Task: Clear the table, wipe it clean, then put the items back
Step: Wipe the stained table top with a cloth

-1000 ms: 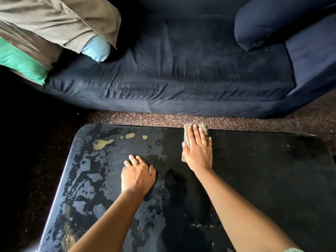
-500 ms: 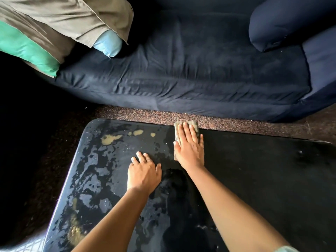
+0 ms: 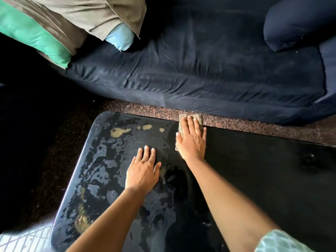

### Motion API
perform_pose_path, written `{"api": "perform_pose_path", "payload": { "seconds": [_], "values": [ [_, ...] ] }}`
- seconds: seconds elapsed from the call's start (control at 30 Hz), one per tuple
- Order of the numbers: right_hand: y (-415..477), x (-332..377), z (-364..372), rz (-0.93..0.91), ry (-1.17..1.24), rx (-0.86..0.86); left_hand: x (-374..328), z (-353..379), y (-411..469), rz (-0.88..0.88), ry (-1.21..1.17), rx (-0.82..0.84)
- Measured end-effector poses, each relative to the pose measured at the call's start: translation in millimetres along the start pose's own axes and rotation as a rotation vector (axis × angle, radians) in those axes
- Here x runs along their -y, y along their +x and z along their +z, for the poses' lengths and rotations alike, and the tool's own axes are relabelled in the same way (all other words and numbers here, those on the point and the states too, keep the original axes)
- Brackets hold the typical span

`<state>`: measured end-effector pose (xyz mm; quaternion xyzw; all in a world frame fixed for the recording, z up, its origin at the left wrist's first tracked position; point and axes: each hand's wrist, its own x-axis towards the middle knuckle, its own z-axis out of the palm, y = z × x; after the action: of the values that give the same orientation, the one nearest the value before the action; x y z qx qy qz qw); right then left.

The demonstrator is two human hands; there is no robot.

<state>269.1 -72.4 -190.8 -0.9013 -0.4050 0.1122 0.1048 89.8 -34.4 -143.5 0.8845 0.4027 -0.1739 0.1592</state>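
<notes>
Black desk, half wet, cloth at the far edge

Black and glossy, the desk [image 3: 272, 179] carries wet streaks and tan smears on its left half. Right hand [image 3: 191, 140] presses a grey-green cloth [image 3: 199, 118] flat at the far edge, fingers extended. Left hand [image 3: 142, 171] rests palm-down, fingers spread, beside it.

The table [image 3: 254, 179] stands before the sofa [image 3: 200, 70], with a strip of carpet [image 3: 254, 124] between them. The right hand [image 3: 191, 140] lies flat on a cloth [image 3: 199, 118] at the table's far edge, the cloth overhanging that edge. The left hand [image 3: 142, 171] rests flat on the tabletop, near and to the left of the right. Pillows [image 3: 54, 24] lie at the sofa's left end; a cushion [image 3: 294, 20] lies at its right end.
</notes>
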Motion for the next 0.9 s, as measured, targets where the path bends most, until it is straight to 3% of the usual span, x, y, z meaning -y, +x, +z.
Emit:
{"api": "perform_pose_path", "payload": {
  "seconds": [0.07, 0.17, 0.23, 0.3, 0.4, 0.47, 0.5, 0.53, 0.63, 0.67, 0.73, 0.83, 0.9],
  "values": [
    [-6, 13, 4, -0.126, -0.015, 0.008, 6, -1, -2, 0.008, -0.039, 0.005],
    [-25, -10, 10, -0.599, -0.077, 0.038, 19, -2, -4, 0.043, -0.043, 0.011],
    [-25, -35, 9, -0.773, -0.104, 0.087, 26, -3, -4, 0.056, -0.021, 0.013],
    [-19, -37, 5, -0.621, -0.12, 0.06, 33, -4, -1, 0.048, -0.022, 0.001],
    [-9, 1, 5, -0.174, -0.043, -0.015, 41, -1, 6, 0.059, -0.065, -0.002],
    [-10, 24, 9, -0.073, -0.003, 0.007, 43, 1, 9, 0.052, -0.108, -0.005],
    [-11, 26, 10, -0.115, -0.003, 0.008, 43, 0, 9, 0.049, -0.121, -0.002],
    [-14, 21, 11, -0.229, -0.015, 0.012, 44, 0, 9, 0.047, -0.125, -0.002],
    [-17, -25, 10, -0.796, -0.15, 0.082, 44, -3, 11, 0.053, -0.124, 0.007],
    [-13, -40, 7, -0.892, -0.191, 0.105, 45, -3, 12, 0.054, -0.128, 0.018],
    [-2, -46, 2, -0.756, -0.194, 0.075, 45, -2, 13, 0.051, -0.134, 0.036],
    [12, -2, 2, -0.153, -0.027, 0.01, 45, -3, 13, 0.055, -0.136, 0.055],
    [11, 29, 5, -0.035, 0.011, 0.016, 45, -4, 13, 0.056, -0.137, 0.065]
  ]
}}
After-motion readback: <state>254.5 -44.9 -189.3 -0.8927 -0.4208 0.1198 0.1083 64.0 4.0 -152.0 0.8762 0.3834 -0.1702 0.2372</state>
